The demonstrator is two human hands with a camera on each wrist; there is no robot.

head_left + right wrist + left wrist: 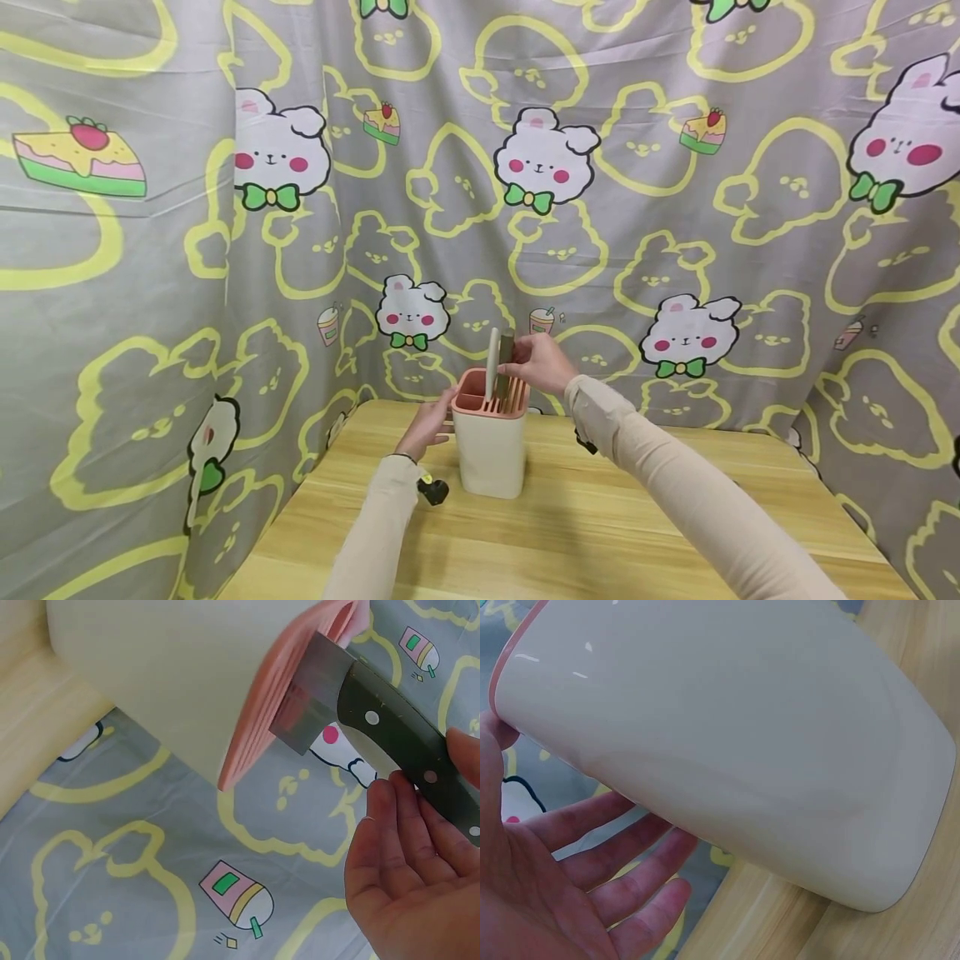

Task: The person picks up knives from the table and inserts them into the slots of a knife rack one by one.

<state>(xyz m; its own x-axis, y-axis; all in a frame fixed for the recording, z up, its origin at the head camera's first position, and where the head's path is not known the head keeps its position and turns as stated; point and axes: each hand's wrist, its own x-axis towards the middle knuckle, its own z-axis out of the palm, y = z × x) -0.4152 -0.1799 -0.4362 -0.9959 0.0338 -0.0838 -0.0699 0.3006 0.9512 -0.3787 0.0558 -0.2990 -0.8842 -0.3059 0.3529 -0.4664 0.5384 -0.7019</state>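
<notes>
A cream knife holder (491, 454) with a pink slotted top (491, 408) stands upright on the table. My right hand (542, 363) pinches the dark green, riveted handle of a knife (390, 712) between thumb and fingers. Its broad blade is partly down in a slot, with the upper part showing above the pink top. Beside it in the holder rises a white handle (492, 362); what it belongs to is hidden. My left hand (577, 870) rests against the holder's side, fingers fairly straight and spread, thumb up near the pink rim.
The wood-grain table (600, 525) spreads around the holder. Patterned grey cloth (637, 250) hangs close behind the table and along its sides. A small black item (432, 490) shows at my left wrist.
</notes>
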